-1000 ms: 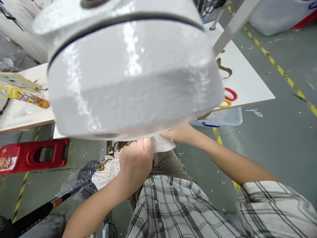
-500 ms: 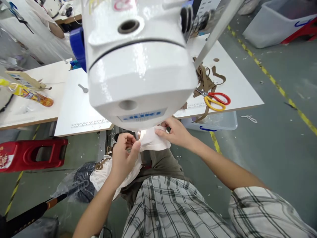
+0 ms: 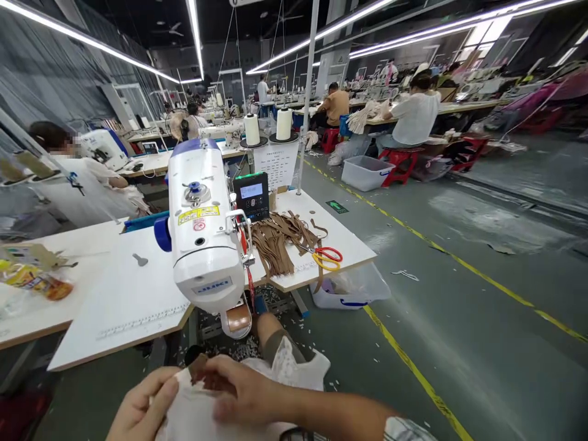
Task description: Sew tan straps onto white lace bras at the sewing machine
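A piece of white cloth, seemingly a garment (image 3: 188, 413), is held up low in the view, in front of my lap. My left hand (image 3: 146, 401) pinches its upper left edge between thumb and fingers. My right hand (image 3: 245, 389) is closed on the same edge from the right; its fingertips are partly hidden and its thumb is blurred. Between the hands, a brown strip (image 3: 199, 366) shows at the cloth's edge. More white cloth (image 3: 303, 370) drapes across my knee. The white sewing machine (image 3: 206, 245) stands just beyond both hands.
Brown strips (image 3: 280, 239) lie heaped on the white table (image 3: 349, 245), beside red-and-yellow scissors (image 3: 327, 257). A clear plastic bin (image 3: 367, 285) sits under its right edge. A drink bottle (image 3: 37, 280) lies on the left table. Several people work at machines farther off.
The view has tilted up and widened to the room. Both hands have drawn the white cloth from under the machine head toward my body, and the brown strip now shows.
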{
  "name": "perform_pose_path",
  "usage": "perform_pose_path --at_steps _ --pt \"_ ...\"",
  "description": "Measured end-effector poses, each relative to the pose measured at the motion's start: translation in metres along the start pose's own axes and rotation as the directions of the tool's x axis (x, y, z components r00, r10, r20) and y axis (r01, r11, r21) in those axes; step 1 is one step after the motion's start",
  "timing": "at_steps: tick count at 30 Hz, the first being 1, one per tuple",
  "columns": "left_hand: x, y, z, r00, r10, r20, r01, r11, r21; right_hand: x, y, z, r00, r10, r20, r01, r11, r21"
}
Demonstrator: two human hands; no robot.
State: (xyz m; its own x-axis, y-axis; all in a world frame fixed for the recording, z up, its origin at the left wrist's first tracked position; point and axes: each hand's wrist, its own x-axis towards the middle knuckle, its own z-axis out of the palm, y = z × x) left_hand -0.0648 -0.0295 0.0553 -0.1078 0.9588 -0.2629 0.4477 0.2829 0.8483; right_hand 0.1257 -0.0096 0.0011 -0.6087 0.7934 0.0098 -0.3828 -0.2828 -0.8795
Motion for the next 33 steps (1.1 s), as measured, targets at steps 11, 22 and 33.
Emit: perform_pose_path --at_steps 11,22,33 --pt "0.024 -0.069 0.051 0.980 0.152 -0.127 -0.125 0.972 0.200 0.020 0.104 -0.035 0.866 -0.287 -0.409 0.123 0.916 -0.382" --pt "0.032 -0.099 0.093 0.999 -0.024 0.026 0.028 0.982 -0.184 -0.019 0.106 -0.064 0.946 -0.318 -0.053 0.108 0.468 -0.877" --pt "0.014 -0.085 0.090 0.961 0.012 0.276 0.104 0.909 -0.404 -0.013 0.093 -0.065 0.902 -0.430 -0.049 0.124 0.364 -0.923"
